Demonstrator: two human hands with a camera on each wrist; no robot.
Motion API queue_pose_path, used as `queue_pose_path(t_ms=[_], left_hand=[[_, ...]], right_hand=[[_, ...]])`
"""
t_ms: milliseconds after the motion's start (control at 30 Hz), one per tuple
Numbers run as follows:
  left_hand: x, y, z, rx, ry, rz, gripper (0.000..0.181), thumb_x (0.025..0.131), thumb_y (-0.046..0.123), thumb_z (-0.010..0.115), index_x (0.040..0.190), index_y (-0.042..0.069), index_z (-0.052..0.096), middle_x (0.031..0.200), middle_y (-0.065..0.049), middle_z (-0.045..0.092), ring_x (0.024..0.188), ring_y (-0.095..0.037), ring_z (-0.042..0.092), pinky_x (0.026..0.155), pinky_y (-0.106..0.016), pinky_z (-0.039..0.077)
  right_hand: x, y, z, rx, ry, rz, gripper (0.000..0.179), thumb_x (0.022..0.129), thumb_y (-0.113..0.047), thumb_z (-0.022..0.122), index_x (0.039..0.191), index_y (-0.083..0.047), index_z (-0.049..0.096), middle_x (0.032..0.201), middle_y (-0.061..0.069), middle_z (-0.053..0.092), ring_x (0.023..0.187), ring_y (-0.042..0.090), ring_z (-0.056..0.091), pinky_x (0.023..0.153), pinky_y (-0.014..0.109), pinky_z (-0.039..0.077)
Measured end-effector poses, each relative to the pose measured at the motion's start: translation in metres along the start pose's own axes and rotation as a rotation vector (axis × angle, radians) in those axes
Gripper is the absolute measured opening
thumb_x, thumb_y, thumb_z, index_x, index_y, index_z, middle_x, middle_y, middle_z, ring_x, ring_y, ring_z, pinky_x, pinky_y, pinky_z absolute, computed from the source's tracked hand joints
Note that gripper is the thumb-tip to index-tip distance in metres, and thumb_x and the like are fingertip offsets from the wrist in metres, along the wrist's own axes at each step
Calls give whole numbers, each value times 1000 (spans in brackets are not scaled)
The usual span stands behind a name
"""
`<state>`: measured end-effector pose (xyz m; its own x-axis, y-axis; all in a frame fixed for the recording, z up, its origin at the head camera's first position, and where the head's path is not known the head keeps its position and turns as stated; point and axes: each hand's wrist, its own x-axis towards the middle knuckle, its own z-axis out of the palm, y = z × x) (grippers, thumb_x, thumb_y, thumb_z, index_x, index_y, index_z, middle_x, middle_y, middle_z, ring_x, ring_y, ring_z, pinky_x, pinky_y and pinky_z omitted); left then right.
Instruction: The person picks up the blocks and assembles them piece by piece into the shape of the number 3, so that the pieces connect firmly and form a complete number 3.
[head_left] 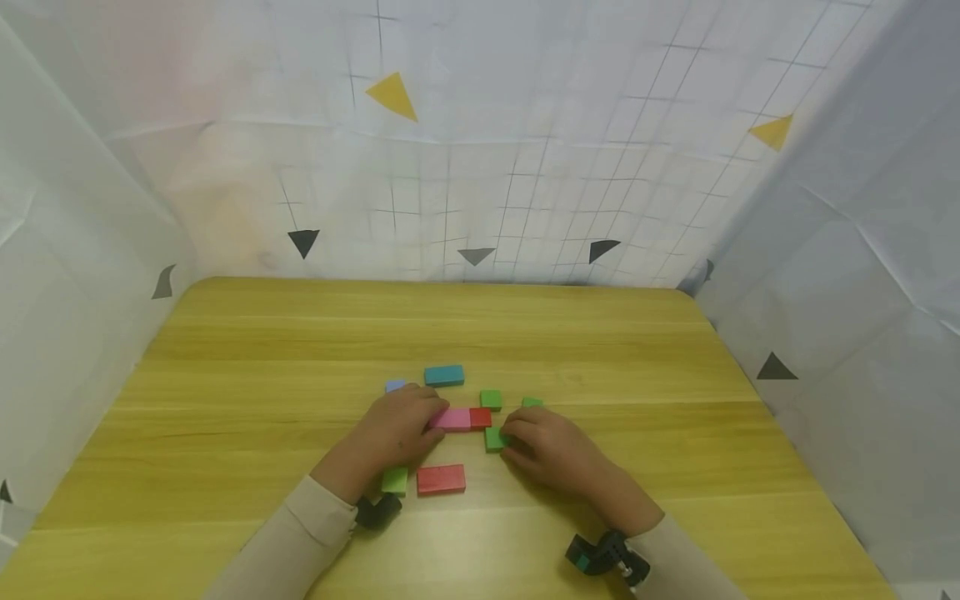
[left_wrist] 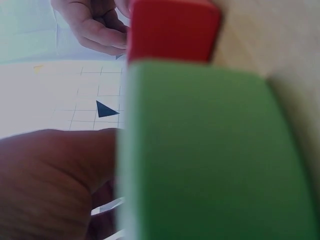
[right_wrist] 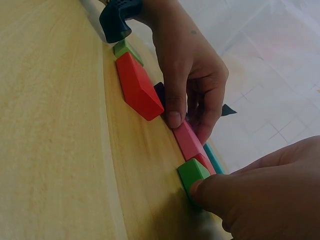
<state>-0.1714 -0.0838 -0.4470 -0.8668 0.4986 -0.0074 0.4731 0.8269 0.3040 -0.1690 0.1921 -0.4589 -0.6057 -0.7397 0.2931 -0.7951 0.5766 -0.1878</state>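
Observation:
A pink block point(head_left: 452, 420) lies end to end with a small red block point(head_left: 481, 418) on the table. My left hand point(head_left: 396, 427) grips the pink block's left end between thumb and fingers. Just right of the red block, my right hand point(head_left: 553, 448) pinches a green block point(right_wrist: 192, 171) by its side, thumb nearest me. In the right wrist view that block stands close against the red one. A second green block point(head_left: 491, 399) sits just behind the red one, and a third green block point(head_left: 532, 402) shows partly behind my right hand's fingers.
A teal block point(head_left: 444, 375) and a partly covered light blue block point(head_left: 394, 386) lie farther back. Nearer me are a larger red block point(head_left: 441, 480) and a lime green block point(head_left: 394, 482), beside my left wrist. White sheeting point(head_left: 480, 200) surrounds the wooden table point(head_left: 247, 358).

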Motion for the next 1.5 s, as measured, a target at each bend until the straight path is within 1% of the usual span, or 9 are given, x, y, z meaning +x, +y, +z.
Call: queue_pose_path(t_ms=[233,400,633,900,1033,1200,1400,1500], left_hand=[[0,1,-1,-8,-2,4,24,93,32,70,111,16,68,95,7,60,85,-13,48,78,-31,48],[0,1,-1,2,-5,4,25,93,32,70,111,16,68,96,8,60,85,-13,48,78,-30,48],[0,1,-1,12,-3,8,27,92,31,70,113,15,68,101,5,63,86,-13,49,79,-31,49],[0,0,-1,2,9,14,23,92,31,71,109,16,67,95,7,59,85,-14,48,77,-31,48],[0,-1,0,-10,3,4,24,92,32,71,110,16,67,97,8,60,87,-13,48,78,-30,48],[0,-1,0,-1,10,8,24,93,33,70,110,16,67,97,8,60,86,-13,48,78,-30,48],[-1,-1,0,-9,-1,2,26,92,33,70,112,16,67,97,8,60,86,-13,48,78,-30,47],[0,-1,-1,-12,0,1,24,92,33,70,110,17,67,95,8,58,85,-14,47,75,-30,46]], right_hand=[[0,0,-1,1,-3,3,20,87,-23,77,102,-12,73,104,-2,68,96,13,64,86,31,55],[0,-1,-2,4,3,-2,20,87,-23,78,102,-12,73,104,-2,68,96,13,64,86,31,55],[0,-1,-1,9,2,-2,20,86,-23,78,102,-12,72,104,-2,68,95,13,64,86,31,55],[1,0,0,12,-1,5,19,88,-25,76,103,-14,73,104,-4,68,96,11,64,86,29,55],[0,0,1,-1,24,13,23,88,-29,76,104,-14,72,104,-4,69,96,11,64,85,29,55],[0,-1,3,-19,64,9,25,87,-30,76,106,-13,72,103,-2,69,95,13,65,85,31,56],[0,0,4,-12,71,3,25,87,-30,75,106,-13,72,105,-2,70,98,14,66,87,32,56],[1,1,4,-22,83,-6,23,88,-29,74,104,-13,72,103,-2,69,98,14,65,90,32,55]])
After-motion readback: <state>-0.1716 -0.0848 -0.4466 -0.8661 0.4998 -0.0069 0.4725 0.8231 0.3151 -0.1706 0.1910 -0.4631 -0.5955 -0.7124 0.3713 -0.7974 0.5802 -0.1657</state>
